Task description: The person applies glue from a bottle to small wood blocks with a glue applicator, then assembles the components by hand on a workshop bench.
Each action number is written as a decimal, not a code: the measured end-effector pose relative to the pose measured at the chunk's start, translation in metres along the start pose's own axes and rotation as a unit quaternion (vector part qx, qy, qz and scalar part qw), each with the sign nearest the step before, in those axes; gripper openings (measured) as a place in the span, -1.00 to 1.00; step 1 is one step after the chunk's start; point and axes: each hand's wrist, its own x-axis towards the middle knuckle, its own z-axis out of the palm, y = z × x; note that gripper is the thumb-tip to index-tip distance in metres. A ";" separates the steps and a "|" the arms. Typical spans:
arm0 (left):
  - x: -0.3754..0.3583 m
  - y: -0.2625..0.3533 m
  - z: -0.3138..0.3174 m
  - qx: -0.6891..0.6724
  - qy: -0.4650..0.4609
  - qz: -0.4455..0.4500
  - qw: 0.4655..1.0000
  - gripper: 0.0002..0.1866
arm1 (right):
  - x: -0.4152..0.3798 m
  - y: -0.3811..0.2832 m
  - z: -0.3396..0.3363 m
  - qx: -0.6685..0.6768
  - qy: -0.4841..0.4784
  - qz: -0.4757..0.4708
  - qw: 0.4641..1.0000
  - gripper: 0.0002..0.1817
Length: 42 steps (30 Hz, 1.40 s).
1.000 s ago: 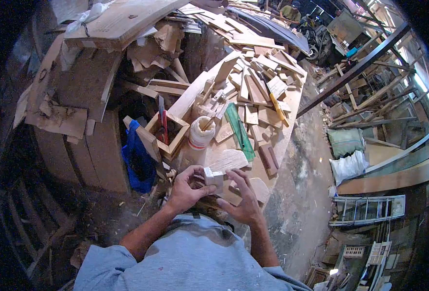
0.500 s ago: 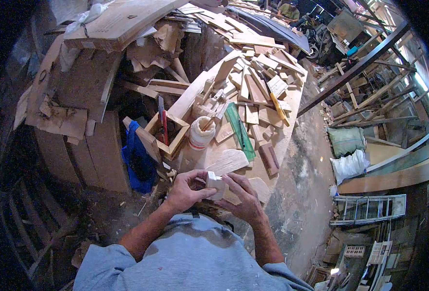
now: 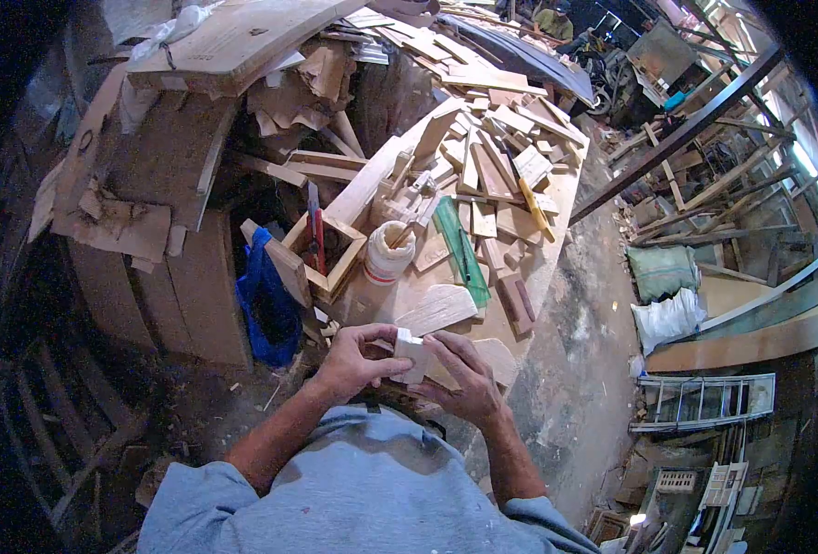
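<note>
Between my hands, close to my chest, is a small pale wooden block [image 3: 412, 355] with a notched upper end. My left hand [image 3: 355, 364] is closed on its left side, thumb across the front. On the other side, the fingers of my right hand [image 3: 462, 374] press against the block's right edge. Just beyond lies a flat wooden piece with a rounded end [image 3: 438, 307]. A white open-topped jar [image 3: 388, 262] with a stick in it stands further left on the workbench [image 3: 543, 268].
Wood offcuts [image 3: 496, 157] cover the far bench, with a green strip [image 3: 461, 249] among them. At left are a wooden box frame [image 3: 339, 268] holding a red-handled tool [image 3: 316, 242] and a blue cloth [image 3: 266, 305]. White sacks [image 3: 667, 314] lie on the right. Another person [image 3: 553, 22] is far back.
The view has shifted very slightly, so the bench things appear a little further right. Both hands keep their hold on the block, which has turned slightly.
</note>
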 end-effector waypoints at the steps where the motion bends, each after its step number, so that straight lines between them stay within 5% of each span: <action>1: 0.000 -0.001 0.000 -0.005 -0.003 0.001 1.000 -0.49 | 0.000 0.001 0.000 0.003 0.003 -0.009 1.000 -0.19; 21: 0.005 0.009 0.005 0.012 0.009 -0.001 1.000 -0.44 | 0.002 0.019 -0.004 -0.008 -0.013 -0.048 0.999 -0.10; 27: 0.011 0.003 0.007 0.207 0.075 0.169 0.961 -0.37 | -0.009 0.017 -0.022 0.075 0.045 0.087 0.992 0.06; 31: 0.016 -0.001 0.003 0.300 0.106 0.228 0.920 -0.33 | -0.051 0.049 -0.015 -0.089 0.145 0.176 0.970 -0.16; 33: 0.016 0.002 0.005 0.283 0.125 0.184 0.933 -0.34 | -0.088 0.067 -0.011 -0.138 0.232 0.325 0.907 -0.26; 35: 0.016 0.004 0.009 0.275 0.136 0.137 0.942 -0.36 | -0.119 0.072 -0.014 -0.072 0.313 0.499 0.805 -0.37; 38: 0.019 0.001 0.009 0.284 0.129 0.109 0.944 -0.39 | -0.217 0.118 0.020 0.054 0.336 0.577 0.742 -0.42; 42: 0.030 -0.018 0.003 0.289 0.084 0.170 0.938 -0.42 | -0.240 0.109 0.050 0.190 0.272 0.551 0.765 -0.47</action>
